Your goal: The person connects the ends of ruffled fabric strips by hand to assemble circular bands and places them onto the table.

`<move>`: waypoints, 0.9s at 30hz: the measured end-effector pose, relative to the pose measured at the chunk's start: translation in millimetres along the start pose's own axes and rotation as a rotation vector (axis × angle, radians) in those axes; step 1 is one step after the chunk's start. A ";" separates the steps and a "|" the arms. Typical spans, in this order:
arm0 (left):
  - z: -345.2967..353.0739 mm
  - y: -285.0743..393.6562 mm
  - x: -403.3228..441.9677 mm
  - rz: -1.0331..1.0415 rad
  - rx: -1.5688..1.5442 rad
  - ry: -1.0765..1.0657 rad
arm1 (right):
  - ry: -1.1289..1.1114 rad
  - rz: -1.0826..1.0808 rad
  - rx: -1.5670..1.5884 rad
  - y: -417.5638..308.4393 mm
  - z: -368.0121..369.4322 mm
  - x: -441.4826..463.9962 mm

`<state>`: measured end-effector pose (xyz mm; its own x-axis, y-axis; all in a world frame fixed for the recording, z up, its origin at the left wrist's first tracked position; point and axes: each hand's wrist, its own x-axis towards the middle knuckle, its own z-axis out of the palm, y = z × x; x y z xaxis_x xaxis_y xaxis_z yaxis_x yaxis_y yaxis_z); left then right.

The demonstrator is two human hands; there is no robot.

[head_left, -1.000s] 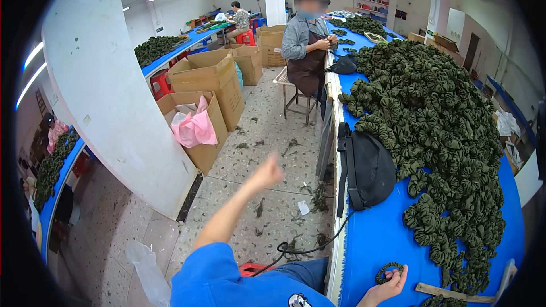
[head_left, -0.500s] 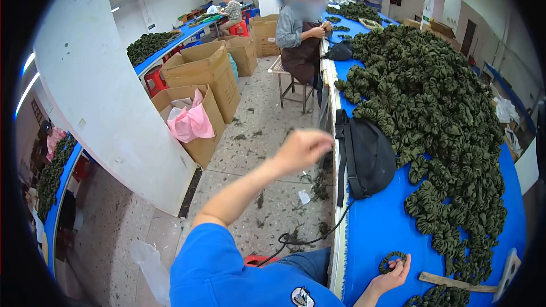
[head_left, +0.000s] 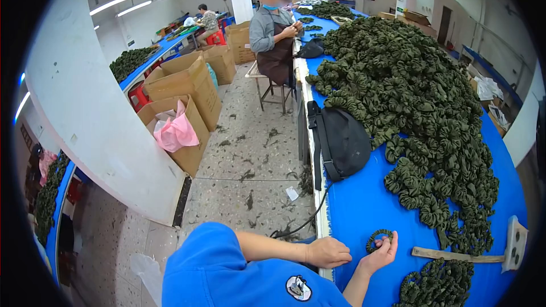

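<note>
Green fabric ring (head_left: 370, 242) pinched in grip of right hand (head_left: 377, 258), above worktop (head_left: 364, 204), wearer's side of black bag (head_left: 347, 143). Left hand (head_left: 329, 252) same side, fingers curled; can't tell if that grip pinches anything. Progress: one ring in hand, big heap (head_left: 406, 85) beside and beyond bag, smaller batch (head_left: 437, 285) on bag's wearer side. Can't tell which of those are done.

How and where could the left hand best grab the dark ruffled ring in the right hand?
Probably pinch the ruffled ring by its left rim, coming from the left: that edge sticks out free, while the right hand covers its lower right part. The left hand is left of it.
</note>
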<state>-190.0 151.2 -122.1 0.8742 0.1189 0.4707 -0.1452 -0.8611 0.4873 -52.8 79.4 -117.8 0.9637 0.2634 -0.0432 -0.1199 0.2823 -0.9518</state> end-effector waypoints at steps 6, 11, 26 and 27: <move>11.5 4.6 -3.5 -0.017 0.103 0.115 | -0.010 0.008 0.000 -1.7 0.7 0.0; 10.1 1.0 -2.6 -0.006 0.116 0.122 | -0.008 -0.004 -0.021 -4.6 5.7 0.1; -69.1 36.3 63.2 0.196 -0.365 0.366 | -0.037 0.022 0.020 3.8 -0.2 3.5; -80.2 42.6 69.5 0.222 -0.386 0.413 | -0.043 0.032 0.045 5.1 -0.4 4.1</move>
<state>-172.6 162.5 -9.6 0.5629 0.2055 0.8006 -0.5286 -0.6551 0.5399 -49.4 81.5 -123.0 0.9482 0.3119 -0.0597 -0.1621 0.3136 -0.9356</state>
